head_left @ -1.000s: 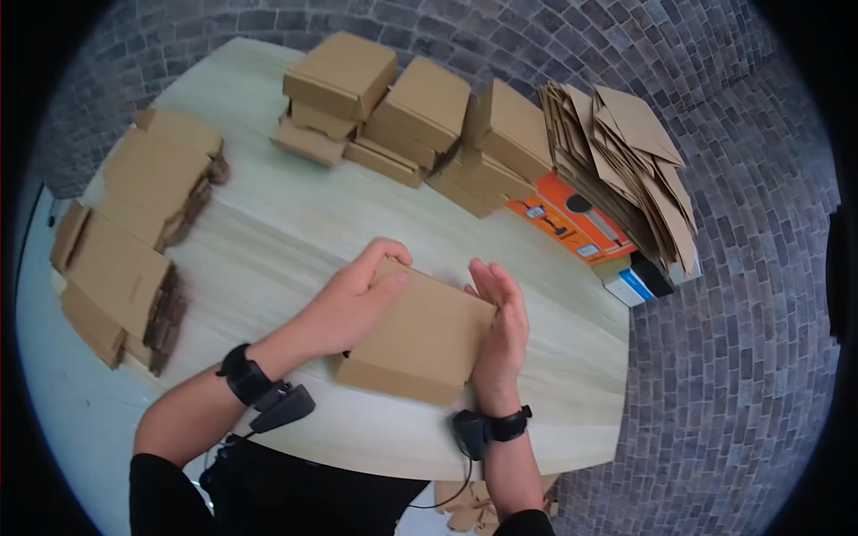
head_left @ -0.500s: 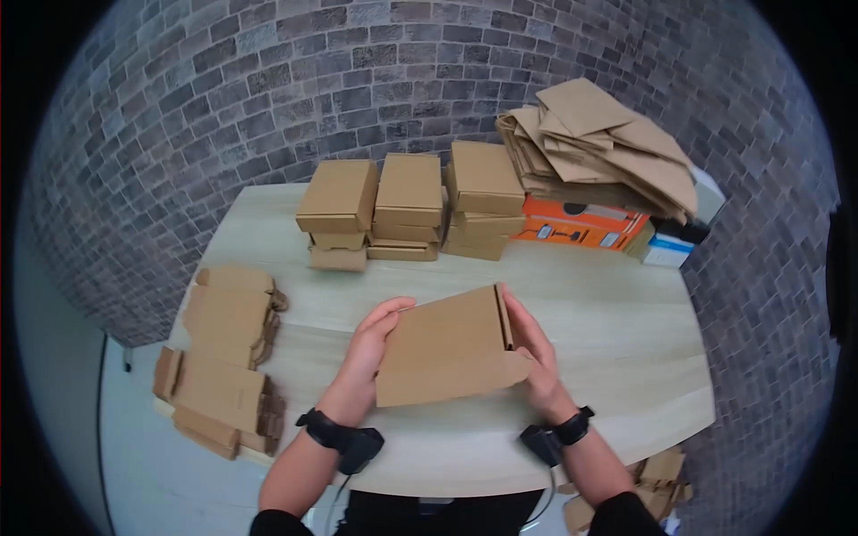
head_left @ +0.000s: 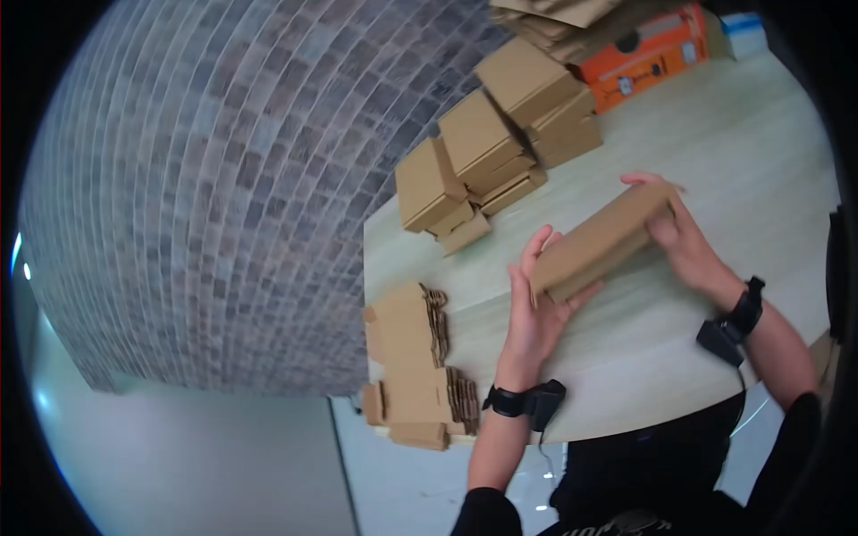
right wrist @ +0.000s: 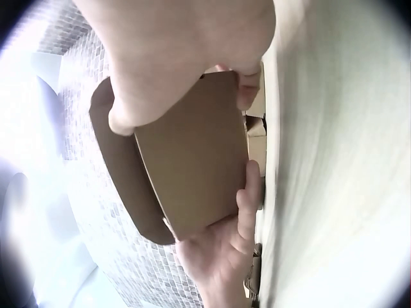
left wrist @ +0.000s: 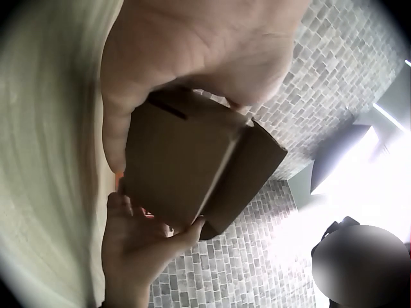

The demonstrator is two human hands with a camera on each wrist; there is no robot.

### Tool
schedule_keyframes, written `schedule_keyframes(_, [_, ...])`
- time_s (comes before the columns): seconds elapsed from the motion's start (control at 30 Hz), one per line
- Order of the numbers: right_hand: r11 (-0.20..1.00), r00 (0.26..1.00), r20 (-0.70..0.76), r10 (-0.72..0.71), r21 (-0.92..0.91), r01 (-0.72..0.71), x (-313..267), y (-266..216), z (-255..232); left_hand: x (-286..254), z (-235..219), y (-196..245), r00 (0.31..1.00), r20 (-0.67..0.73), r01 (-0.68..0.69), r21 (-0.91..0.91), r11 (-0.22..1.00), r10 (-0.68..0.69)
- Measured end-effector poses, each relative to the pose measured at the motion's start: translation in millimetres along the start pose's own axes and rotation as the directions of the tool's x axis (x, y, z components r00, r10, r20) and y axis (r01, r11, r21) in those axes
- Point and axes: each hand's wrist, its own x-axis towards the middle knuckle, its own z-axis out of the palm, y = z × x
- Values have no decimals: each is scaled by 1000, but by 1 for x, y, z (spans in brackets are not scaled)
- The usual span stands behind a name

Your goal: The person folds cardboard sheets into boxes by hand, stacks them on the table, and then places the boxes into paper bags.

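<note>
A brown cardboard box (head_left: pixel 603 237) is held tilted above the table, between both hands. My left hand (head_left: pixel 534 317) grips its left end, with fingers along the far side and the thumb on the near side. At the opposite end my right hand (head_left: pixel 695 246) holds it, fingers over the far corner and thumb at the near face. In the left wrist view a flap (left wrist: pixel 243 179) stands out along one edge of the box. The right wrist view shows the same flap (right wrist: pixel 122 167) beside a broad flat panel (right wrist: pixel 199 160).
Stacked folded boxes (head_left: pixel 483 138) stand along the table's back edge. Flattened cardboard blanks (head_left: pixel 407 357) lie in piles at the left. An orange printed box (head_left: pixel 648 58) sits farther right, with more flat cardboard (head_left: pixel 554 13) by it and a blue-and-white box (head_left: pixel 744 36) beyond.
The head view has swung left. The box has been turned and tilted from lying flat to showing a narrow side, and both hands have shifted to its ends.
</note>
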Motion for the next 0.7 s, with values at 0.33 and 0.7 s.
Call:
schedule_keyframes(0.33, [961,985,-3,173,221,-168,0,-2,4,5,-17,-35,947,-15,-241,626,742,321])
schedule_keyframes(0.7, [985,999,38,-19,174,12,3,-14,9,5,7,-15,826,78,-339,861,380,559])
